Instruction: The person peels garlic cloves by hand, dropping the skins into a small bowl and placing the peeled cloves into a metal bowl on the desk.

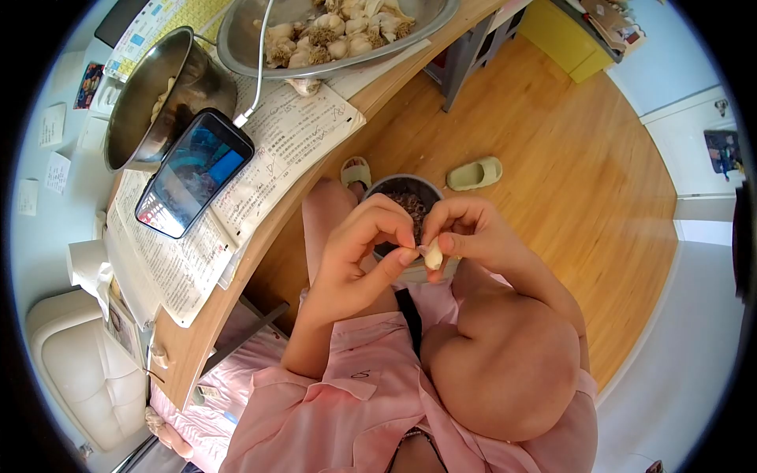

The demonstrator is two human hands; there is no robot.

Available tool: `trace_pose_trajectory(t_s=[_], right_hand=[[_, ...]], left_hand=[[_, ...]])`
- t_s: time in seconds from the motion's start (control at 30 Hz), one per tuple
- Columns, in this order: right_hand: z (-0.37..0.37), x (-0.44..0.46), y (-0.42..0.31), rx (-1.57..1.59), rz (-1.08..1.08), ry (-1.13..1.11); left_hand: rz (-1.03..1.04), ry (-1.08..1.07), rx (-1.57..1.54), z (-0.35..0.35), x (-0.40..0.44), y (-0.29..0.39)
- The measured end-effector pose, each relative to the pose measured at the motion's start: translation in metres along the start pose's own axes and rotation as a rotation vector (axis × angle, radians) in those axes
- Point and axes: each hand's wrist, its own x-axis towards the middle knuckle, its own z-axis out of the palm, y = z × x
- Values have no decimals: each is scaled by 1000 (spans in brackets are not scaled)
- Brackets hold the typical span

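A pale garlic clove [434, 254] is between the fingers of my right hand [475, 230], above my lap. My left hand [364, 246] is beside it, thumb and forefinger pinched together on a thin bit of skin at the clove's end. Under both hands, a grey bin [436, 191] holding dark peelings stands on the floor, partly hidden by my fingers. On the desk, a wide metal bowl [229, 49] holds many garlic bulbs [337, 31]. A deeper steel pot [118, 130] to its left has some pale cloves [163, 98] inside.
A phone [194, 173] with a white cable leans on the pot, over printed papers [296, 130] on the wooden desk [264, 256]. One garlic bulb [304, 86] lies by the bowl. A green slipper [474, 173] and a yellow box [556, 39] are on the floor.
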Motion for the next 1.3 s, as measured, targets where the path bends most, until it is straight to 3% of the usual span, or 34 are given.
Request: trace_pose_trajectory(t_s=[0.37, 0.47, 0.67, 1.3], right_hand=[[3, 1, -1, 3, 38, -16], [2, 1, -1, -1, 25, -16], [-2, 3, 4, -23, -10, -53], [2, -1, 2, -33, 58, -85]], left_hand=[[100, 9, 76, -6, -3, -3], [79, 72, -47, 3, 0, 7], [154, -13, 235, -5, 1, 2], [30, 215, 40, -7, -6, -7]])
